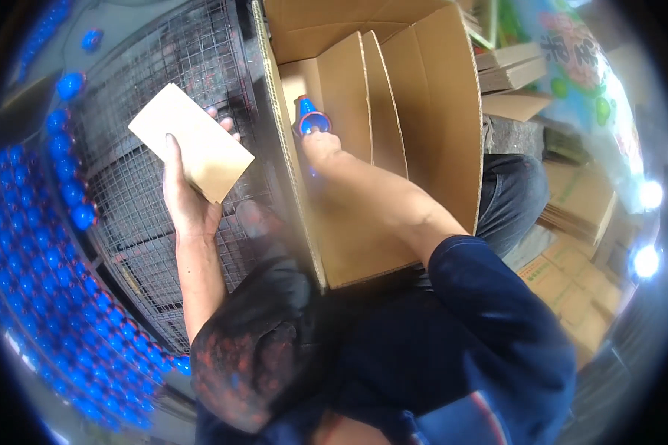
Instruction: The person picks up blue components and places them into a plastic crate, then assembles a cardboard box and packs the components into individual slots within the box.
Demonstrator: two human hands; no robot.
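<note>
My left hand (191, 199) grips a thin stack of tan paper or card sheets (189, 137), thumb on top and fingertips showing past the far edge. It is over the wire mesh, left of a tall open cardboard box (439, 96). Inside that box, close to its left wall, my right hand (323, 148) is closed on a glossy blue tapered piece (306, 110) with a round, red-rimmed wide end. The narrow end points away from me. Some of my right fingers are hidden by the hand itself. Upright cardboard dividers (365, 96) stand right of my right hand.
Many similar blue rounded pieces (59, 289) are lined up in rows at the left. Dark wire mesh (133, 200) lies between them and the box. Flattened cardboard (579, 200) is stacked at the right, near a printed plastic bag (586, 81). My knees flank the box.
</note>
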